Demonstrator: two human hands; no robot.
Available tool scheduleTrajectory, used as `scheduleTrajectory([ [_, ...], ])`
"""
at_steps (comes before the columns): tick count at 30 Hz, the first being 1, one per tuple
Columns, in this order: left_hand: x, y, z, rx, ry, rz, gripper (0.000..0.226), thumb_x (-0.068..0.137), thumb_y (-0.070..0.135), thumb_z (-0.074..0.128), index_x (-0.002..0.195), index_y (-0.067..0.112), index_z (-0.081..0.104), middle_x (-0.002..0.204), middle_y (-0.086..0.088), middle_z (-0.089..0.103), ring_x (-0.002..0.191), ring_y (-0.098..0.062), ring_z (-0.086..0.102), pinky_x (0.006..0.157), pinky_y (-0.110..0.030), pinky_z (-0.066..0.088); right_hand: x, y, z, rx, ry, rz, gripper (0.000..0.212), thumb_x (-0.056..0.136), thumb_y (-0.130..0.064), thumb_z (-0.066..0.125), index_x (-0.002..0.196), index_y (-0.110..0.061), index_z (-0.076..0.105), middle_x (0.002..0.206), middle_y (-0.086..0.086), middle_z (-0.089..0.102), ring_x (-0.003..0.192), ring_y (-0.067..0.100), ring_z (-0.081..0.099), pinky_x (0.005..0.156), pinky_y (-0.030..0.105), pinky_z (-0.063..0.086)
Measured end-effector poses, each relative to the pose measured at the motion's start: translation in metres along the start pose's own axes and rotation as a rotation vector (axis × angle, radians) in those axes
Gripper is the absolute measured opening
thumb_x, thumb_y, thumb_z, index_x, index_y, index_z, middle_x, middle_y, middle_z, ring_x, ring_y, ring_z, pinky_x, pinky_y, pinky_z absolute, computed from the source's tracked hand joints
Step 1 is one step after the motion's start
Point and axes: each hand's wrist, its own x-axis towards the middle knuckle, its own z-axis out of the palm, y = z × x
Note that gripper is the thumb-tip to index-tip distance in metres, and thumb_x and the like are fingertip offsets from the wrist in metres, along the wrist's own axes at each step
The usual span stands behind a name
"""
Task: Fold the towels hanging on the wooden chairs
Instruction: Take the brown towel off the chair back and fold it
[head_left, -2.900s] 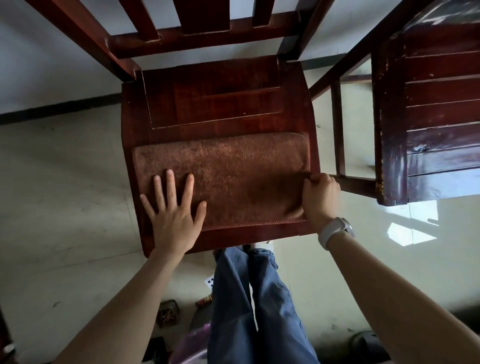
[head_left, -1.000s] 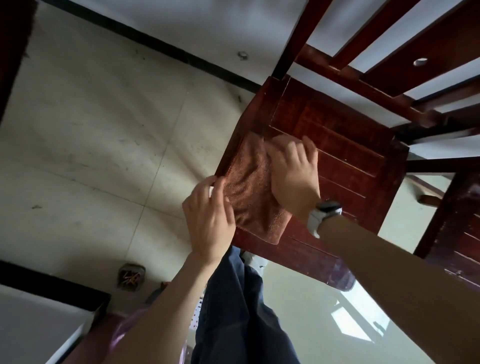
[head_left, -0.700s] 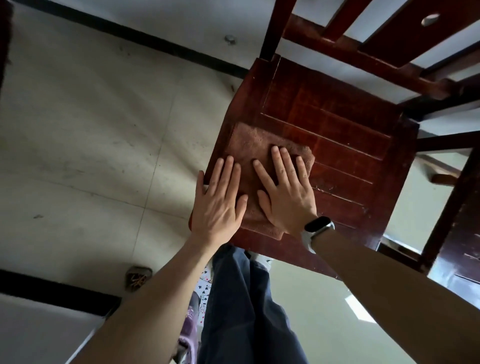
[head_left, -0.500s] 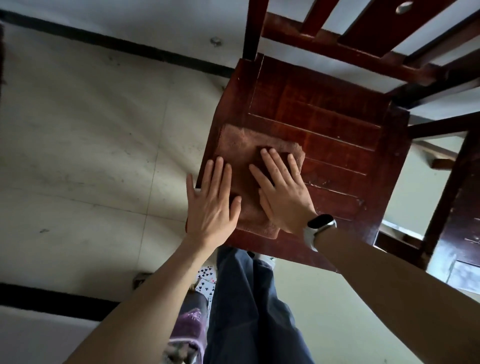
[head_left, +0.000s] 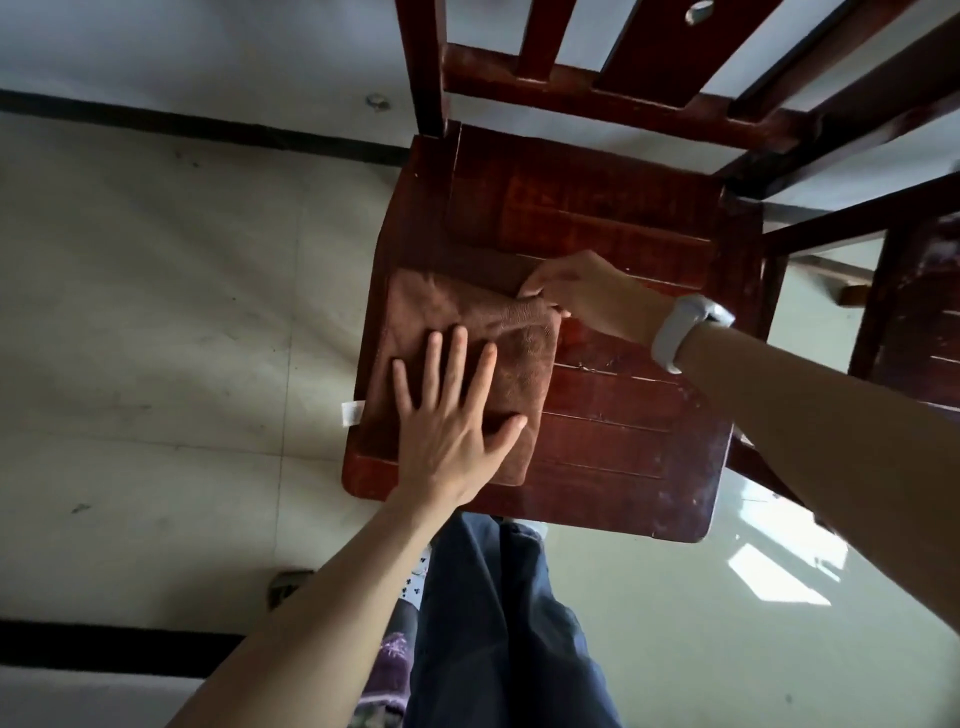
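A brown towel (head_left: 441, 312), folded small, lies on the left part of the dark wooden chair seat (head_left: 623, 405). A white label (head_left: 352, 413) sticks out over the seat's left edge. My left hand (head_left: 454, 415) lies flat on the towel's near half with fingers spread and straight. My right hand (head_left: 582, 293) pinches the towel's far right corner and lifts it slightly off the seat. A white watch sits on my right wrist.
The chair's slatted back (head_left: 597, 62) rises at the top. A second wooden chair (head_left: 914, 312) stands close on the right. Pale tiled floor spreads to the left, with a black skirting line. My jeans-clad legs (head_left: 498, 623) stand just below the seat's front edge.
The towel was folded from a long strip into a small square. My right hand has left its flat press and now pinches the far right corner; my left hand slid onto the towel's middle.
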Motion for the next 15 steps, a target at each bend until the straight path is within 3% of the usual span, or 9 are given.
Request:
scheduleTrajectory([
  [2,0.001,-0.001,0.005,0.015,0.023,0.012,0.077,0.083,0.066,0.03,0.145,0.023,0.02,0.153,-0.011,0.016,0.141,-0.031,0.01,0.108,-0.058,0.001,0.006,-0.005,-0.003,-0.075,-0.109,-0.004,0.026,0.09,-0.006,0.041,0.097,0.0,0.065,0.062,-0.007,0.046,0.053,0.002,0.043,0.051,0.013,0.034],
  [5,0.0,-0.003,0.009,0.02,0.06,0.021,0.075,0.083,0.066,0.03,0.144,0.023,0.021,0.153,-0.01,0.018,0.141,-0.03,0.011,0.108,-0.058,0.003,0.014,-0.013,-0.008,-0.17,-0.204,0.006,0.027,0.093,-0.01,0.036,0.101,-0.003,0.061,0.065,-0.007,0.045,0.055,0.003,0.042,0.053,0.017,0.036],
  [9,-0.001,-0.004,0.008,0.006,0.072,0.027,0.074,0.084,0.065,0.03,0.144,0.023,0.022,0.153,-0.008,0.013,0.141,-0.029,0.011,0.108,-0.059,0.005,0.012,-0.005,-0.016,-0.462,-0.309,-0.051,0.03,0.09,-0.012,0.041,0.116,-0.017,0.056,0.1,-0.004,0.052,0.09,0.014,0.05,0.077,0.027,0.035],
  [12,-0.001,-0.004,0.008,0.005,0.065,0.022,0.074,0.084,0.065,0.031,0.144,0.024,0.022,0.153,-0.007,0.013,0.142,-0.028,0.01,0.109,-0.058,0.005,0.01,0.009,-0.022,-0.569,-0.283,-0.13,0.022,0.089,-0.018,0.049,0.108,-0.011,0.058,0.109,0.001,0.054,0.092,0.015,0.049,0.077,0.026,0.035],
  [15,-0.001,-0.004,0.009,0.006,0.071,0.023,0.073,0.084,0.065,0.031,0.144,0.024,0.022,0.153,-0.007,0.012,0.142,-0.028,0.01,0.109,-0.059,0.005,0.009,0.026,-0.041,-0.559,-0.179,-0.084,0.015,0.091,-0.023,0.052,0.097,-0.014,0.063,0.112,0.001,0.055,0.087,0.01,0.045,0.075,0.025,0.032],
])
